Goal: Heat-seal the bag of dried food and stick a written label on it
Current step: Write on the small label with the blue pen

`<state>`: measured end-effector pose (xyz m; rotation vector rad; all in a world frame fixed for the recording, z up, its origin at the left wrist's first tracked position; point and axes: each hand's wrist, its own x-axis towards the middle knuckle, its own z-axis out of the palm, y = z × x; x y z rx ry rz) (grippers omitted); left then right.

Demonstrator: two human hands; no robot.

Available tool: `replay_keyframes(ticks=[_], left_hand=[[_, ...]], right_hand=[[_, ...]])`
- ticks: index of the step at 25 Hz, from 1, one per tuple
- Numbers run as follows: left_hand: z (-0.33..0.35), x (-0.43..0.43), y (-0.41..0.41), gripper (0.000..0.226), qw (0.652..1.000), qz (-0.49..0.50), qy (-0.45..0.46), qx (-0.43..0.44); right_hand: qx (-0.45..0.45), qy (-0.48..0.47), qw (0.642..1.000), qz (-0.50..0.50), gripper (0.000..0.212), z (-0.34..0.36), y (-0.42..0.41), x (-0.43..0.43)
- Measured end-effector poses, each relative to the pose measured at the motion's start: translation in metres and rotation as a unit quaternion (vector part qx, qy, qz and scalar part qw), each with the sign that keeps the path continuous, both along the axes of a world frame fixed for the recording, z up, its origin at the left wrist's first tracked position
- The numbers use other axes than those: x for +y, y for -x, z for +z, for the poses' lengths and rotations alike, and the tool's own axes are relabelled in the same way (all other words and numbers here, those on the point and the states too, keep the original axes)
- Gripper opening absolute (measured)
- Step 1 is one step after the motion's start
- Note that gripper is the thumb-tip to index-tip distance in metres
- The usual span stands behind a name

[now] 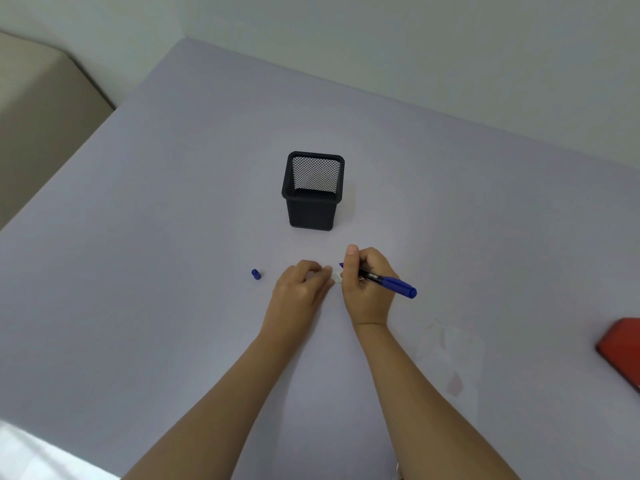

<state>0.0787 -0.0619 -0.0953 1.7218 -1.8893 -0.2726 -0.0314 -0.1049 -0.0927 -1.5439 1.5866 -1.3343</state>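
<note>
My right hand grips a blue marker with its tip pointing left, just above a small white label on the table. My left hand rests flat beside it, fingertips pressing on the label's left edge. Most of the label is hidden between the two hands. The marker's blue cap stands on the table to the left of my left hand. A clear, nearly see-through bag lies flat on the table at the right, near my right forearm.
A black mesh pen holder stands beyond my hands, with nothing in it. A red device is cut off by the right edge. The grey table ends at the left over a beige surface.
</note>
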Motion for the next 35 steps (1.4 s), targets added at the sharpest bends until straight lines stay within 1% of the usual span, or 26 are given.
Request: replay_keyframes(ticks=[2,5,7,10,14,17,18,21,23,30,35], left_hand=[[-0.002,0.003,-0.001,0.041,0.999,-0.003,0.022,-0.049],[-0.001,0.007,0.001,0.047,0.992,-0.010,0.020,-0.124],[0.001,0.006,0.003,0.048,0.992,-0.009,0.003,-0.129],[0.000,0.007,0.004,0.046,0.993,-0.003,0.003,-0.118],[-0.002,0.010,0.000,0.042,0.997,0.011,0.017,-0.070],[-0.004,0.007,-0.002,0.030,0.998,0.025,0.030,-0.054],[-0.004,0.007,-0.002,0.025,0.998,0.019,0.024,-0.048],[0.000,0.005,0.000,0.025,0.999,-0.009,-0.003,-0.038],[0.004,-0.001,0.002,0.019,0.999,-0.010,-0.017,-0.028],[0.008,-0.013,0.001,0.029,0.998,0.037,-0.045,0.024],[0.007,-0.013,-0.001,0.043,0.996,0.052,-0.065,0.045]], right_hand=[[-0.004,-0.004,1.000,-0.001,0.046,0.001,-0.002,-0.001],[-0.005,-0.004,1.000,-0.002,0.046,0.000,-0.003,0.000],[-0.004,0.000,1.000,-0.005,0.046,0.000,-0.001,0.001],[0.000,-0.002,1.000,-0.001,0.047,-0.001,-0.001,0.001],[0.017,0.006,1.000,0.004,0.044,0.002,-0.002,0.002],[0.010,0.011,1.000,0.004,0.045,0.002,-0.002,0.001],[0.007,0.013,1.000,0.001,0.045,0.002,-0.003,0.001],[0.011,0.016,1.000,-0.001,0.046,0.001,-0.002,0.002],[0.003,0.008,1.000,0.002,0.046,0.000,-0.002,0.002],[-0.008,-0.009,1.000,0.027,0.045,0.002,-0.003,0.001],[0.005,-0.020,0.999,0.039,0.045,0.000,-0.002,0.001]])
